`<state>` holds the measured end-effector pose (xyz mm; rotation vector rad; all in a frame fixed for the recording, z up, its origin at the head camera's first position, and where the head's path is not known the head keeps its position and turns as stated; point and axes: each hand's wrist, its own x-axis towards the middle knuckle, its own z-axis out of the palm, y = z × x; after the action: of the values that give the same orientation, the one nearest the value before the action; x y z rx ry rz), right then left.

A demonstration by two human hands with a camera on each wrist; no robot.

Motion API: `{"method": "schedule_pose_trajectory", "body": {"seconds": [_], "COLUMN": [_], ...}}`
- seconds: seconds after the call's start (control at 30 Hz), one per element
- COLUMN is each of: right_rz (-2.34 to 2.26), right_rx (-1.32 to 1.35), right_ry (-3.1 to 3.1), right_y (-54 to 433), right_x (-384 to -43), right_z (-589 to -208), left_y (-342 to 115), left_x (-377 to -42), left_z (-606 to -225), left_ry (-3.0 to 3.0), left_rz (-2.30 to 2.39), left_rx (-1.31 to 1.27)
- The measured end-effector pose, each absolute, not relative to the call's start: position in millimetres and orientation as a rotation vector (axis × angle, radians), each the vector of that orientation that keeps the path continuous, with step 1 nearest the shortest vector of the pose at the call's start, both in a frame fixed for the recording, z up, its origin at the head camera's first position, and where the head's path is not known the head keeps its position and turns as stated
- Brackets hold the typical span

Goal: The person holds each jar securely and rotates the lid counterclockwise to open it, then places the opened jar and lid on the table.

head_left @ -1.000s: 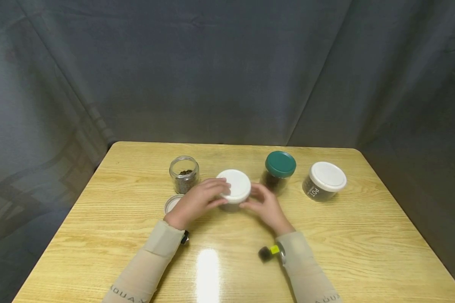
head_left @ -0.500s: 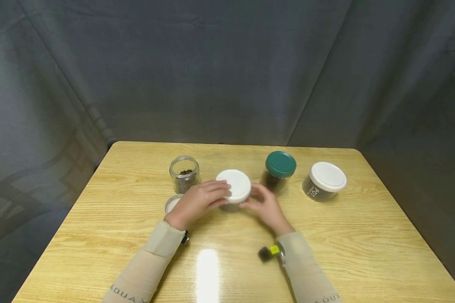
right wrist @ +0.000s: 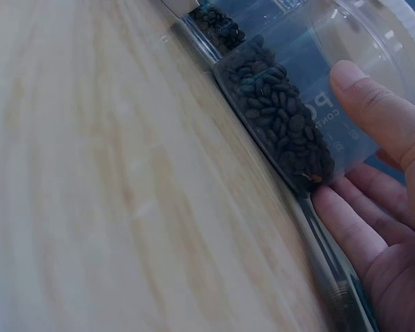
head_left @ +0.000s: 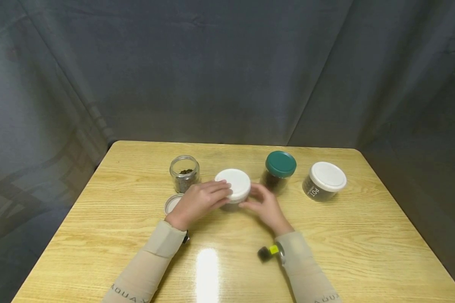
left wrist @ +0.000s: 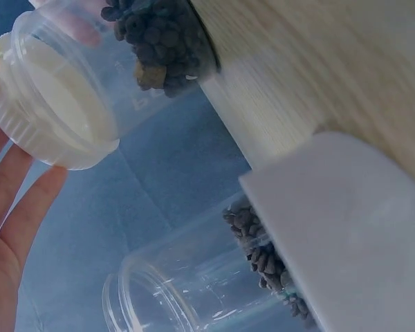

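A clear plastic jar (right wrist: pixel 270 114) with dark bean-like pieces inside stands at the middle of the table. It is capped by a ribbed white lid (head_left: pixel 236 182). My left hand (head_left: pixel 202 198) grips the lid from the left, its fingers (left wrist: pixel 45 190) spread along the rim in the left wrist view. Around the right side of the jar's body, my right hand (head_left: pixel 267 208) holds on with the thumb on the near side and the other fingers low down, as the right wrist view shows.
An uncapped glass jar (head_left: pixel 184 176) with dark pieces stands at left, a loose lid (head_left: pixel 171 205) in front of it, partly behind my left wrist. To the right are a green-lidded jar (head_left: pixel 279 166) and a white-lidded pot (head_left: pixel 324 182). A dark curtain (head_left: pixel 212 75) hangs behind.
My left fingers have shifted slightly rightward and toward me along the lid. The right hand stays around the jar, and the other containers have not moved.
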<state>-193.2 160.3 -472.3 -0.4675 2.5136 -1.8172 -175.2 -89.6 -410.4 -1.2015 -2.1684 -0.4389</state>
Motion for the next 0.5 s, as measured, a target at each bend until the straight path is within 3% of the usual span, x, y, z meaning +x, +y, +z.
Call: {"method": "schedule_pose_trajectory", "body": {"seconds": [0.5], "right_rz": [-1.862], "right_rx": [-0.481], "right_ry": [2.443], "right_y": [158.4], "right_x": [-193.0], "right_z": [-472.7], "left_y": [-90.9], "left_x": [-173.9], "left_z": [-403.5], "left_ry": [-2.15], "left_rz": [-0.611], "left_rx": [-0.99]}}
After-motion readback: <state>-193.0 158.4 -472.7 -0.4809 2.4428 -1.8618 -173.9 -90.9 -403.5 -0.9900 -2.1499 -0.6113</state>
